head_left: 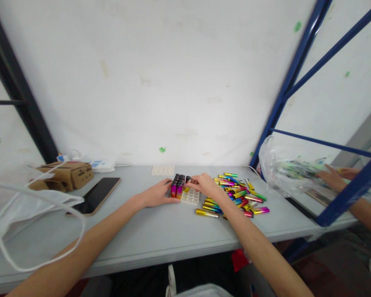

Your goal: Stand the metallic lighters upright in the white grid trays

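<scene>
A white tray with cup-like slots [190,198] lies on the grey table. Its left part is filled with upright black-topped lighters [176,189], their bodies pink fading to orange. My left hand [157,194] curves around the left side of the tray, thumb at the near edge and fingers at the far side. Over the tray's right part, my right hand [205,185] pinches a black-topped, yellow-bodied lighter [187,181], partly covered by the fingers. Right of the tray spreads a loose pile of shiny multicoloured lighters [235,194], lying on their sides beyond and beside my right forearm.
Another white tray [163,170] lies near the wall. On the left are a dark-screened phone [95,196], a cardboard box [75,173] and a white cable [80,231]. A blue metal post [284,95] stands at right; beyond it, another person's hands [334,178] touch a plastic bag [275,165].
</scene>
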Demonstrator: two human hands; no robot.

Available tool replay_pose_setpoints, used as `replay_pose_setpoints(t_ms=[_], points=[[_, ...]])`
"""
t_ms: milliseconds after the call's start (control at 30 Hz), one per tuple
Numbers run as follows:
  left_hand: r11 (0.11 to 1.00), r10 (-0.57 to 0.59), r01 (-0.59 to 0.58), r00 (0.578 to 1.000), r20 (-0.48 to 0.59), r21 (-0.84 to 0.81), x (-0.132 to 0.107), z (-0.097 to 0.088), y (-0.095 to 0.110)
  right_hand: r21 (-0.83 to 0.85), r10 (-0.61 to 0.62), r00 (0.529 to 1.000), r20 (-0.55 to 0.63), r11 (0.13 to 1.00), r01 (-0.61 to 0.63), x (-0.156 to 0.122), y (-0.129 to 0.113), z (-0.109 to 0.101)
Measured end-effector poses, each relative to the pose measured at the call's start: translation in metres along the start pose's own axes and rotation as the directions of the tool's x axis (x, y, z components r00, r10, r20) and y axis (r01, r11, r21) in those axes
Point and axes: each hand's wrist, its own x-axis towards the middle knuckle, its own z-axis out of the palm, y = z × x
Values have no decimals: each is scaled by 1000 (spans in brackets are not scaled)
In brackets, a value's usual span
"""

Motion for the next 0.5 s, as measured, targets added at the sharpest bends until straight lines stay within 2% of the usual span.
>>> replay_pose_setpoints(t_ms=[167, 300, 367, 433, 500], points=[[1000, 2, -2, 1000, 1, 2, 1, -1, 0, 31, -77, 997, 28, 997, 76, 0, 2, 7], [1000, -1, 1, 1000, 7, 13, 1, -2, 1, 152, -52, 998, 19, 987, 48, -2, 30, -5], [1000, -1, 1, 1000, 7, 12, 1, -2, 3, 68, 58, 994, -89, 996, -52, -4, 56, -16], [1000, 2, -2, 1000, 0, 11, 1, -3, 5, -74, 190, 962, -197, 975, -207, -8, 86, -24], [1000, 10, -10, 1000, -5, 16, 1, -3, 5, -208, 376, 912, -165, 890, -405, -12, 111, -27]])
